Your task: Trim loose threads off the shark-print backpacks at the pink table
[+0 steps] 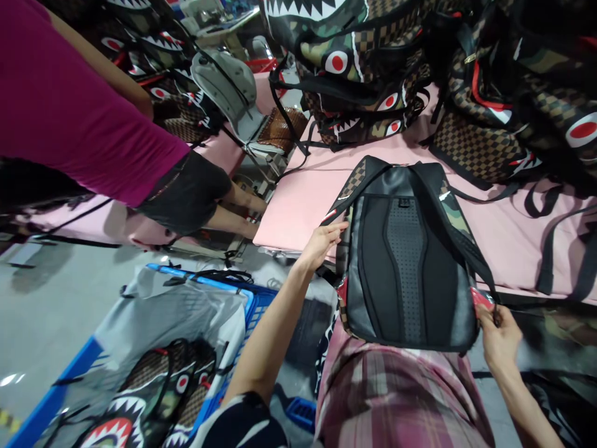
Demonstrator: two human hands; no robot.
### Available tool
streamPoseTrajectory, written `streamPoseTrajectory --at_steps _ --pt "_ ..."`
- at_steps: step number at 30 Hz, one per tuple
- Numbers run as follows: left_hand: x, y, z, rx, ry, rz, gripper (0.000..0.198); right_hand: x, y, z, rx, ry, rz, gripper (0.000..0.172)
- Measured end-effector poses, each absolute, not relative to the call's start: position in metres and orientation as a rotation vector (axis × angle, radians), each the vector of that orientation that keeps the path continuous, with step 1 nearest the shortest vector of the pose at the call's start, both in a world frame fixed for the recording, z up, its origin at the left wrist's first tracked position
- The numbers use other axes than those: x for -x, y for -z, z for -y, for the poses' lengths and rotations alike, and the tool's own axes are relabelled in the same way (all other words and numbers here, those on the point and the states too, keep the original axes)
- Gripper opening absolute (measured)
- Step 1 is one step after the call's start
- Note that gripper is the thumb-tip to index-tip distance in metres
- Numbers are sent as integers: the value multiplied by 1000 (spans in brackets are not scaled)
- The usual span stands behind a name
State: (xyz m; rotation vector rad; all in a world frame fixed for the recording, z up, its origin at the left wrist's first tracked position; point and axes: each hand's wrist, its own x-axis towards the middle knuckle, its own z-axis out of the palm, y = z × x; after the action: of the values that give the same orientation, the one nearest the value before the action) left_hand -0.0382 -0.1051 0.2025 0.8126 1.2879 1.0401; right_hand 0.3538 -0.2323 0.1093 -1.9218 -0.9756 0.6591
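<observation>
A backpack (405, 267) leans over the front edge of the pink-covered table with its black padded back panel towards me. Checkered and camouflage cloth shows along its sides. My left hand (321, 246) grips its left side near the upper strap, fingers closed against the edge. Down at the lower right corner, my right hand (502, 339) pinches the end of the shoulder strap (466, 246) beside a red tab. The bag's bottom edge rests close above the plaid cloth over my lap.
Stacked shark-face backpacks (345, 62) stand at the back of the pink table (289, 211), with more bags (513, 112) at the right. On the floor at left, a blue crate (88, 354) lined with clear plastic holds backpacks. Another person (93, 112) stands beyond it, near a grey chair (226, 87).
</observation>
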Motion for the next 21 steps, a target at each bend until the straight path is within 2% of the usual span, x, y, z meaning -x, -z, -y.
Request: streamPoseTrajectory --at_steps 4,11,15,17,21 --pt "26 -193 110 -924 -1060 -1381 31 -352 -113 232 1941 -633 984 30" --pt "8 -191 110 -1815 -753 -1640 42 -350 -111 233 1914 -663 998 34" --pt "3 -193 101 -1895 -703 -1693 22 -354 -109 234 1905 -698 1012 37" --pt "6 -192 97 -1803 -757 -1712 20 -361 -115 238 1962 -685 1091 37" --pt "17 -187 100 -1698 -778 -1558 21 -363 -142 246 2135 -259 1325 46"
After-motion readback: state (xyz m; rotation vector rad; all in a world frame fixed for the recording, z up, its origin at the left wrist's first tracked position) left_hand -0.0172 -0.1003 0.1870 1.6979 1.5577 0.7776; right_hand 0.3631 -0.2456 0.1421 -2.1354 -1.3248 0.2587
